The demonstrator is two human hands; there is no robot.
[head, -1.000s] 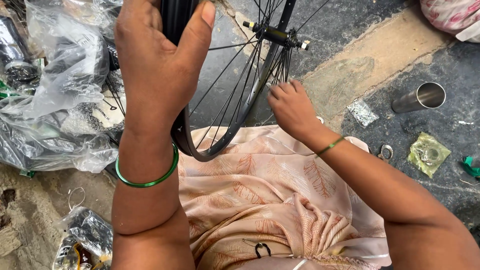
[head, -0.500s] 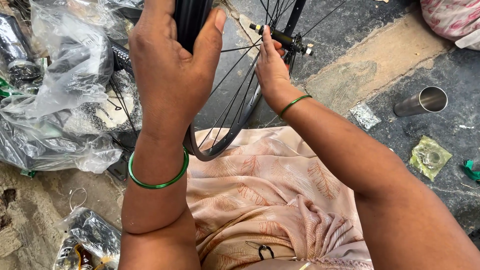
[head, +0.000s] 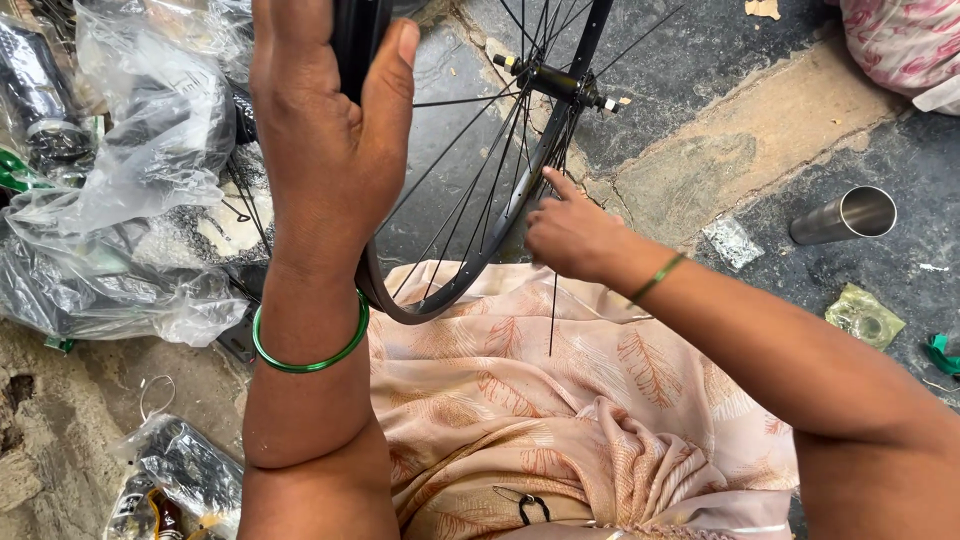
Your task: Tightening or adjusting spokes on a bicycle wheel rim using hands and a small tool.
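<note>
I hold the bicycle wheel (head: 470, 230) upright over my lap, its lower rim resting against the peach cloth (head: 560, 400) on my knees. My left hand (head: 325, 150) is wrapped around the top of the black rim, thumb on the near side, fingers closed over the far edge. My right hand (head: 570, 235) sits just beside the rim's right edge, fingertips pressed together and pinching a thin loose spoke (head: 553, 310) that hangs straight down over the cloth. The hub (head: 555, 85) stands above that hand, its axle end poking toward the right. To my left, crumpled plastic bags (head: 130, 200) crowd right up to the wheel, leaving little room there. To my right the stone floor (head: 740, 150) lies more open, with a steel tumbler (head: 845, 215) on its side well apart from my hand.
</note>
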